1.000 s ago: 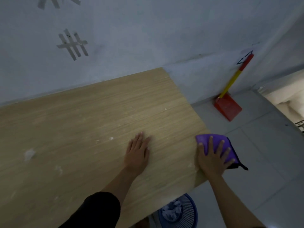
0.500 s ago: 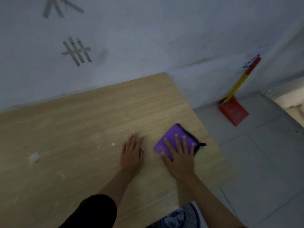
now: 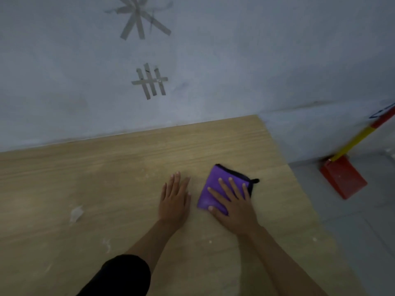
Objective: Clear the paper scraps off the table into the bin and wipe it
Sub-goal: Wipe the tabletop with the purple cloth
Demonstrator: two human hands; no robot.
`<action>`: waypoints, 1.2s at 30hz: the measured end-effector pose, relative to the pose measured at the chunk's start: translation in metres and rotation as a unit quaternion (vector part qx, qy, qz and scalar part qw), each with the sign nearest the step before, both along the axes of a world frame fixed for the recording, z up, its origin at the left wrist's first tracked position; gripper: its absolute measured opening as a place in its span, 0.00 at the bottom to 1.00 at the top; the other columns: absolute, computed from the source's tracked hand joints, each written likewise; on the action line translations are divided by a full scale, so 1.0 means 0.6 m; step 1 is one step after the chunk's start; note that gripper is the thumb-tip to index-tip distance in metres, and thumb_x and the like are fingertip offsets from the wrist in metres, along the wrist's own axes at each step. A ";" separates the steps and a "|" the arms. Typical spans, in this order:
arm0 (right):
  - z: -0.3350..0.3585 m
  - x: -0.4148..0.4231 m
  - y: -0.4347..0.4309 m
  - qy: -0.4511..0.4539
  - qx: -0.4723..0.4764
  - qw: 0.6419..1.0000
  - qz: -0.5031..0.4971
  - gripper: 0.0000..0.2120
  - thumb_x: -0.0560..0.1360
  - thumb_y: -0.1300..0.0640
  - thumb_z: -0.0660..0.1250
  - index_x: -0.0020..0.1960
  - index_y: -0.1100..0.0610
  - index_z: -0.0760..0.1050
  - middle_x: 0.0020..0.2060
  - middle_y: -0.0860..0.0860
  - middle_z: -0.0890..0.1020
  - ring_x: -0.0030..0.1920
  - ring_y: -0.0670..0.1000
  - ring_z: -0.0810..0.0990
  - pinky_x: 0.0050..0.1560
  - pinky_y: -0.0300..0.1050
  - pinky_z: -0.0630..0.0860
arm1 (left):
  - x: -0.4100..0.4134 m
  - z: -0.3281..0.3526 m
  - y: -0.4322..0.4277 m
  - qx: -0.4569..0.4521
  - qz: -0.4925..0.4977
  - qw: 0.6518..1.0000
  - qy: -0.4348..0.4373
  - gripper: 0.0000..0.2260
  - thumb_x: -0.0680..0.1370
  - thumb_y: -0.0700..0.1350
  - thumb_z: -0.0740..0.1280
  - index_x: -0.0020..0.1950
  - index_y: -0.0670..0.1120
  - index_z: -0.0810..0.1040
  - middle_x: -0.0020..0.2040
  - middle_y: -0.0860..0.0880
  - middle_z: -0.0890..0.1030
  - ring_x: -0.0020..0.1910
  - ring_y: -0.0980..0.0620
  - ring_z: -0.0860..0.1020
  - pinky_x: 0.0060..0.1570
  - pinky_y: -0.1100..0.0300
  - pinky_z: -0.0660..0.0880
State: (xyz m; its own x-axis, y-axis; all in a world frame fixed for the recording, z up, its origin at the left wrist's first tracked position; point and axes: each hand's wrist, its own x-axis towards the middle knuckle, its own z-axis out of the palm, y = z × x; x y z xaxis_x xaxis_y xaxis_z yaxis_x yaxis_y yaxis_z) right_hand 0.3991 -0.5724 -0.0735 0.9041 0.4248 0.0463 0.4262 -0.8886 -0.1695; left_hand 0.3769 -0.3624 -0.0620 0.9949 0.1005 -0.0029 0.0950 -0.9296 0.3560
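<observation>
A folded purple cloth (image 3: 214, 184) with a black edge lies on the wooden table (image 3: 106, 178), right of centre. My right hand (image 3: 232, 205) presses flat on the cloth with fingers spread. Just left of it, my left hand (image 3: 174, 199) rests palm down on the bare wood, holding nothing. A pale paper scrap (image 3: 75, 213) lies on the table at the left, and small white specks (image 3: 106, 244) are scattered near the front. The bin is out of view.
The table's far edge meets a grey wall with tape marks (image 3: 150, 81). A red dustpan (image 3: 344, 178) with a yellow and red handle leans on the wall at the right, on the grey tiled floor (image 3: 363, 231). The table's right edge runs diagonally.
My right hand slid the cloth from the table's right edge leftward and farther onto the table, close to my left hand. The view shifted up and the bin left the frame.
</observation>
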 end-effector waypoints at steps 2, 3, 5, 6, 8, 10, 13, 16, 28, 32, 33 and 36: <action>0.004 0.052 -0.028 0.016 -0.004 0.995 -0.099 0.29 0.73 0.31 0.47 0.70 0.39 0.62 0.73 0.50 0.64 0.74 0.57 0.58 0.70 0.66 0.55 | 0.020 0.000 0.014 0.003 -0.008 1.000 0.000 0.27 0.75 0.55 0.45 0.72 0.52 0.63 0.75 0.45 0.60 0.75 0.45 0.56 0.73 0.53 0.50; 0.009 0.081 -0.043 0.019 -0.005 0.987 -0.161 0.30 0.72 0.31 0.46 0.71 0.40 0.60 0.74 0.52 0.62 0.74 0.59 0.56 0.70 0.67 0.53 | 0.031 0.000 0.021 0.003 -0.013 1.000 0.003 0.28 0.75 0.56 0.43 0.73 0.52 0.61 0.76 0.46 0.57 0.75 0.46 0.53 0.73 0.53 0.48; 0.023 0.128 -0.067 0.087 -0.007 0.964 -0.253 0.30 0.73 0.31 0.45 0.73 0.39 0.51 0.76 0.52 0.51 0.76 0.58 0.46 0.72 0.66 0.44 | 0.055 0.002 0.034 -0.002 -0.014 1.000 -0.002 0.29 0.74 0.57 0.40 0.74 0.52 0.58 0.77 0.47 0.54 0.76 0.47 0.50 0.72 0.53 0.45; 0.031 0.147 -0.068 0.127 -0.004 0.952 -0.278 0.30 0.74 0.32 0.44 0.73 0.38 0.47 0.77 0.51 0.46 0.76 0.58 0.41 0.72 0.66 0.40 | 0.066 0.003 0.040 -0.004 -0.012 1.000 -0.009 0.29 0.74 0.57 0.40 0.74 0.52 0.58 0.77 0.46 0.54 0.76 0.47 0.50 0.72 0.53 0.44; 0.033 0.167 -0.046 0.147 -0.006 0.947 -0.287 0.30 0.75 0.32 0.44 0.74 0.39 0.44 0.76 0.51 0.43 0.75 0.58 0.37 0.71 0.67 0.37 | 0.089 0.002 0.051 -0.001 -0.011 1.000 -0.020 0.29 0.75 0.56 0.41 0.73 0.51 0.60 0.76 0.45 0.56 0.76 0.46 0.52 0.72 0.52 0.45; 0.022 0.163 0.000 0.087 -0.012 0.971 -0.223 0.30 0.73 0.32 0.45 0.73 0.39 0.50 0.76 0.53 0.49 0.75 0.61 0.44 0.70 0.67 0.38 | 0.111 -0.001 0.058 0.005 -0.010 1.000 -0.023 0.27 0.75 0.56 0.43 0.73 0.51 0.62 0.76 0.45 0.58 0.75 0.45 0.54 0.73 0.52 0.46; 0.007 0.153 0.076 0.028 -0.021 0.998 -0.053 0.29 0.73 0.33 0.48 0.71 0.40 0.58 0.74 0.51 0.61 0.74 0.60 0.55 0.70 0.65 0.45 | 0.141 -0.008 0.063 0.012 -0.005 1.000 -0.026 0.25 0.76 0.54 0.48 0.71 0.51 0.65 0.74 0.44 0.63 0.74 0.44 0.60 0.72 0.52 0.49; 0.009 0.187 0.101 0.017 -0.022 1.000 0.007 0.31 0.73 0.31 0.47 0.73 0.41 0.56 0.74 0.46 0.59 0.75 0.55 0.54 0.72 0.65 0.46 | 0.165 -0.011 0.067 0.016 -0.010 0.999 -0.027 0.23 0.77 0.53 0.49 0.71 0.51 0.66 0.73 0.44 0.65 0.73 0.45 0.61 0.72 0.47 0.55; 0.026 0.325 0.091 0.132 -0.027 0.962 -0.237 0.32 0.74 0.31 0.43 0.74 0.40 0.42 0.76 0.49 0.41 0.75 0.58 0.36 0.69 0.69 0.33 | 0.211 -0.016 0.110 0.011 -0.007 1.000 -0.018 0.30 0.75 0.57 0.38 0.74 0.51 0.57 0.76 0.48 0.56 0.76 0.49 0.50 0.72 0.53 0.40; 0.022 0.249 0.213 0.065 -0.007 0.997 -0.037 0.28 0.75 0.35 0.41 0.73 0.40 0.53 0.76 0.48 0.53 0.76 0.58 0.47 0.70 0.67 0.37 | 0.193 -0.010 0.095 0.007 0.042 0.999 -0.011 0.30 0.80 0.57 0.39 0.70 0.43 0.67 0.69 0.45 0.71 0.70 0.46 0.67 0.71 0.52 0.49; 0.023 0.229 0.233 0.054 -0.004 0.999 0.005 0.27 0.76 0.36 0.38 0.73 0.41 0.55 0.75 0.48 0.56 0.75 0.59 0.50 0.71 0.67 0.39 | 0.184 -0.010 0.091 -0.001 0.055 0.998 -0.010 0.29 0.80 0.56 0.39 0.70 0.42 0.67 0.69 0.45 0.72 0.69 0.46 0.68 0.70 0.52 0.48; 0.017 0.204 0.234 0.057 -0.013 0.996 0.072 0.29 0.74 0.35 0.33 0.73 0.39 0.51 0.76 0.46 0.54 0.76 0.55 0.45 0.71 0.62 0.35 | 0.154 -0.010 0.095 -0.017 0.084 0.996 -0.007 0.28 0.79 0.57 0.42 0.72 0.44 0.64 0.71 0.46 0.69 0.72 0.47 0.64 0.71 0.55 0.43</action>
